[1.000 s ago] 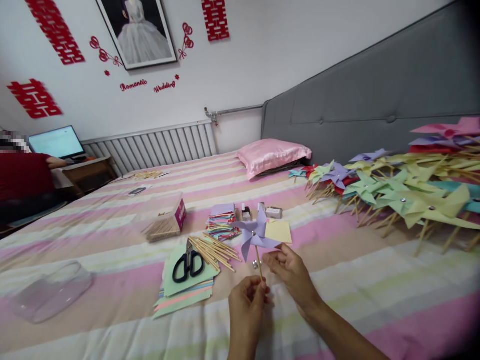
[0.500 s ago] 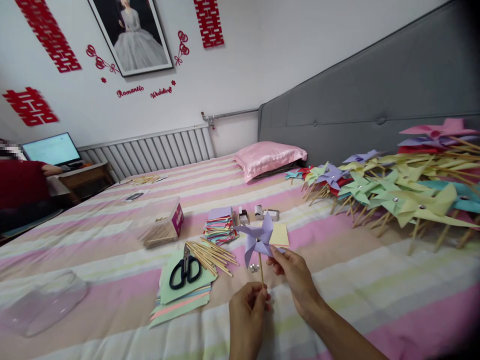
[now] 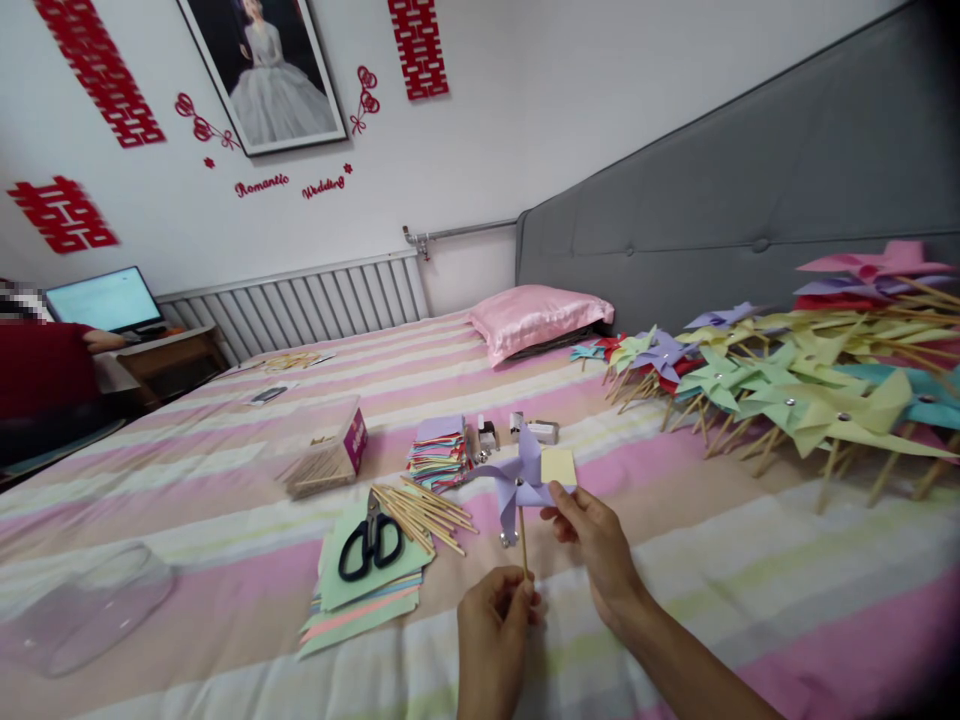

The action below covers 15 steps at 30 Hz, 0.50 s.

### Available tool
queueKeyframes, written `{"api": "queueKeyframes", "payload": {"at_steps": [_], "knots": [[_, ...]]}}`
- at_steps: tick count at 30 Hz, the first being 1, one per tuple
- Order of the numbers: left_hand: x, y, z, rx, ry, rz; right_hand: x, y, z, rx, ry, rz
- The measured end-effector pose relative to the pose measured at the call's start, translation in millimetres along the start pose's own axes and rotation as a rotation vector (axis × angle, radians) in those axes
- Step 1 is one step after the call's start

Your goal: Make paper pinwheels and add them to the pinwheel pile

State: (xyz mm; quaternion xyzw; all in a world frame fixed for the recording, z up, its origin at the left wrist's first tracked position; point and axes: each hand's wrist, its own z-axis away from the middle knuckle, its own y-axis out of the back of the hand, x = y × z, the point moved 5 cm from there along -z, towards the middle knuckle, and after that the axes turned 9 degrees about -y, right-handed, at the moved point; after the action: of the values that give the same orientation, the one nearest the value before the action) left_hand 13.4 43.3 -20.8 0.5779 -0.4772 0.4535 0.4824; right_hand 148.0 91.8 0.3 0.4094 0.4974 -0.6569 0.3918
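Observation:
A purple paper pinwheel (image 3: 534, 468) on a thin wooden stick stands upright near the middle of the view. My left hand (image 3: 496, 610) is closed around the lower part of its stick. With thumb and fingers, my right hand (image 3: 589, 530) pinches the tip of the right-hand blade. Small shiny metal pieces (image 3: 508, 539) lie on the bedspread just behind the stick. Behind the blades sits a pale yellow square of paper (image 3: 559, 467). To the left are loose wooden sticks (image 3: 431, 512) and black-handled scissors (image 3: 369, 545) on a stack of coloured paper sheets (image 3: 360, 625).
Many finished pinwheels (image 3: 795, 395) are heaped along the grey headboard (image 3: 720, 180). A pile of coloured paper squares (image 3: 437, 455), a clear box of sticks (image 3: 326, 465) and a pink pillow (image 3: 536, 315) lie on the striped bed. A person's red sleeve (image 3: 52, 370) shows far left.
The pinwheel's blades have turned slightly, and my right hand has shifted a little to the right with the blade tip. My left hand stays in place on the stick.

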Motion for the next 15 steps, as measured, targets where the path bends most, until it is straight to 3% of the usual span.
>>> {"api": "queueKeyframes", "payload": {"at_steps": [3,15], "knots": [[-0.3,-0.5,0.1,-0.014,0.026,0.018,-3.4,-2.3,1.9,-0.037,0.021,-0.046],[-1.2,-2.1,-0.4,-0.043,0.033,0.026,-5.7,6.7,-1.1,0.071,0.079,-0.139]]}}
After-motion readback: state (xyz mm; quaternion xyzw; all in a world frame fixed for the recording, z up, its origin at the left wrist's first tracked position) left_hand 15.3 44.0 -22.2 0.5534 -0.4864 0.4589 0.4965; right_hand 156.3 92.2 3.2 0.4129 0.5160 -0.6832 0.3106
